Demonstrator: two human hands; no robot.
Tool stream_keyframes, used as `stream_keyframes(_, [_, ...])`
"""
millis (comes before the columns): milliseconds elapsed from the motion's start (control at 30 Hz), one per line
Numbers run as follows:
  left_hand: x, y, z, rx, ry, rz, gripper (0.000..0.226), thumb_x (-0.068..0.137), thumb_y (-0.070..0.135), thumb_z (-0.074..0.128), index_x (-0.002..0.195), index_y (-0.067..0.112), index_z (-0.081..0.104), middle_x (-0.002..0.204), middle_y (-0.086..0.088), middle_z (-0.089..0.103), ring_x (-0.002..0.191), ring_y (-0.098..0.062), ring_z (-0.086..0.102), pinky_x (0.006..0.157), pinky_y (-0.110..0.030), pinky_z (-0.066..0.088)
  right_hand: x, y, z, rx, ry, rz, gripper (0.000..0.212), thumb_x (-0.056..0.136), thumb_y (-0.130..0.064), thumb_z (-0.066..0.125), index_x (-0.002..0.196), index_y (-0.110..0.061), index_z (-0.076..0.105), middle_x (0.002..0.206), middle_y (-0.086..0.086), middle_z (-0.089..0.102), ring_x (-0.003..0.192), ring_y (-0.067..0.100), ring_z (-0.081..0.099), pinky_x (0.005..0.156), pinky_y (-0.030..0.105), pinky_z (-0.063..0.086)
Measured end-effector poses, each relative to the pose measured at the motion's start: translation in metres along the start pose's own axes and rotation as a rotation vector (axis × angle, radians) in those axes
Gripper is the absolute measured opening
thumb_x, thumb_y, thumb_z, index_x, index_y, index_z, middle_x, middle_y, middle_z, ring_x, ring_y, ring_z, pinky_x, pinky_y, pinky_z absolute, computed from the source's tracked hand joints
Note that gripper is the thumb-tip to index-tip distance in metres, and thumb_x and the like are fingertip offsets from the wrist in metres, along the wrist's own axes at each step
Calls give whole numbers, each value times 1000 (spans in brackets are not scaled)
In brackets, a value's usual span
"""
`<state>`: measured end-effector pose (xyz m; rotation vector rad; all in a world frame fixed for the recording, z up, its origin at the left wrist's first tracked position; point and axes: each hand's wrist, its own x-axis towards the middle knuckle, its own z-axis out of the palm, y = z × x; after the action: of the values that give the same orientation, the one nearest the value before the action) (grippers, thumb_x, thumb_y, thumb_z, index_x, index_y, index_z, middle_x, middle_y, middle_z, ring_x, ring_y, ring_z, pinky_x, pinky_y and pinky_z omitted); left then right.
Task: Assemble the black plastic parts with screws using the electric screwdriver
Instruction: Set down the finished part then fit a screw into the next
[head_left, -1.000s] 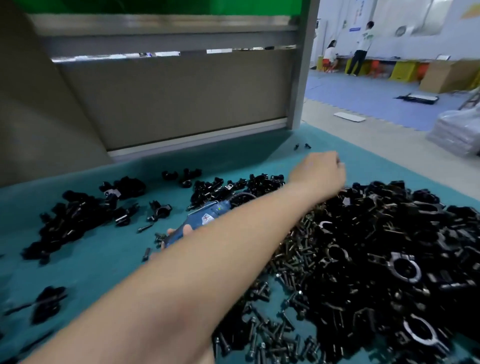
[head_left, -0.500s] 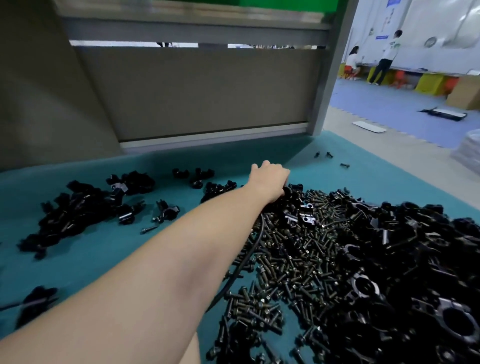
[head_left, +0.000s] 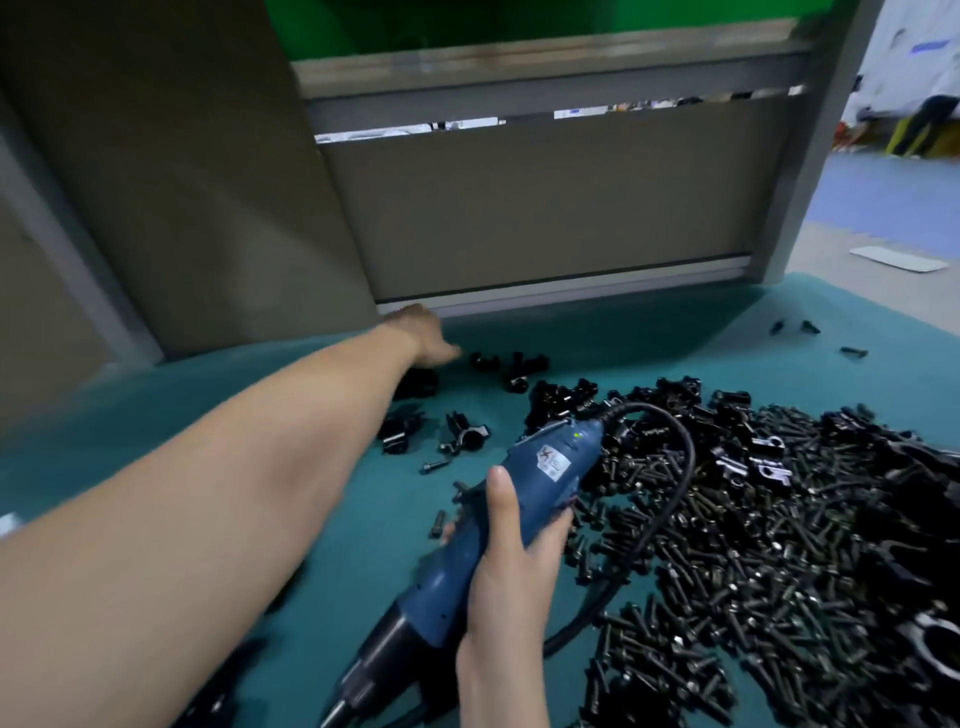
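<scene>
Teal mat (head_left: 363, 519): my left hand (head_left: 423, 338), curled shut (on what, unclear), reaches upper-centre black parts (head_left: 511, 366); right hand (head_left: 506, 587) wraps screwdriver (head_left: 498, 514). Next: pick one.

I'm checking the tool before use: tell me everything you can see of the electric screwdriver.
The electric screwdriver has a blue plastic-looking body with a label, a small green light near its rear and a darker black nose section. It lies tilted, nose toward the camera's lower left, above the teal mat. The right hand is wrapped around its middle. A black cable loops from its rear over the screw pile. The tip is blurred.
</scene>
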<state>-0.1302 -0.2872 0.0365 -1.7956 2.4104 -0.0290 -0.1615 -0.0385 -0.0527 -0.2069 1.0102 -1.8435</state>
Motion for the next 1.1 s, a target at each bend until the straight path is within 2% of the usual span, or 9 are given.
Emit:
stream_keyframes(200, [-2, -22, 32, 42, -34, 116, 42, 92, 35, 62, 127, 11, 54, 129, -13, 52, 114, -29, 52, 95, -38, 46, 5, -8, -3, -273, 77, -152, 42, 79, -28, 72, 118, -27, 56, 89, -8, 73, 76, 10, 70, 65, 27, 56])
stream_keyframes(367, [-10, -25, 22, 85, -110, 127, 43, 91, 18, 65, 131, 9, 51, 130, -11, 55, 117, -28, 53, 94, -32, 43, 2, -4, 0, -626, 72, -267, 101, 88, -21, 65, 148, -45, -13, 146, 0, 37, 109, 24, 57, 79, 33, 48])
stream_keyframes(467, [-18, -35, 23, 103, -39, 104, 9, 94, 14, 59, 98, 7, 57, 99, -11, 57, 86, -22, 56, 71, -28, 45, 5, 5, 2, -859, 78, -397, 94, 89, -14, 60, 153, -28, -7, 161, -7, -2, 146, 22, 11, 113, 38, 28])
stream_keyframes(567, [-26, -45, 26, -40, 88, 100, 21, 94, 18, 60, 112, 7, 58, 114, -14, 58, 100, -28, 56, 83, -36, 47, 3, 10, 2, -995, 120, -450, 79, 89, -12, 59, 153, -19, 13, 161, -7, -4, 145, 12, -21, 121, 37, 1])
stream_keyframes(667, [-47, -45, 19, -379, 225, 94, 28, 94, 29, 62, 113, 10, 62, 113, -11, 62, 100, -26, 58, 84, -34, 48, -2, 5, 3, -822, 235, -570, 60, 88, -11, 62, 144, -16, 40, 158, -3, 19, 148, 11, -2, 114, 19, 13])
stream_keyframes(733, [-73, -37, 9, -664, 267, 146, 16, 93, 30, 63, 97, 15, 66, 96, -3, 68, 78, -15, 58, 68, -25, 45, -9, -8, 5, -652, 276, -670, 43, 90, -13, 63, 131, -22, 54, 146, -6, 40, 137, 16, 35, 98, 4, 32])
stream_keyframes(800, [-114, -26, 3, -987, 239, 217, 11, 93, 27, 62, 84, 21, 64, 76, 4, 72, 50, -7, 47, 51, -21, 40, -17, -26, 11, -427, 181, -592, 34, 90, -22, 64, 121, -33, 56, 129, -8, 54, 107, 7, 60, 86, 16, 51])
stream_keyframes(900, [-188, -13, 7, -1338, 126, 326, 13, 95, 20, 60, 82, 18, 63, 63, 5, 68, 37, -4, 34, 39, -14, 29, -31, -57, 21, -177, -116, -333, 49, 78, -39, 69, 125, -33, 53, 121, -3, 58, 88, 6, 67, 73, 29, 57])
stream_keyframes(1100, [-293, -17, 28, -1328, 346, 286, 13, 92, 8, 59, 92, 21, 58, 69, 6, 67, 47, 1, 47, 49, -9, 35, -71, -65, 21, -369, -344, -305, 21, 90, -2, 62, 104, -17, 65, 83, 3, 71, 77, 12, 69, 64, 17, 52])
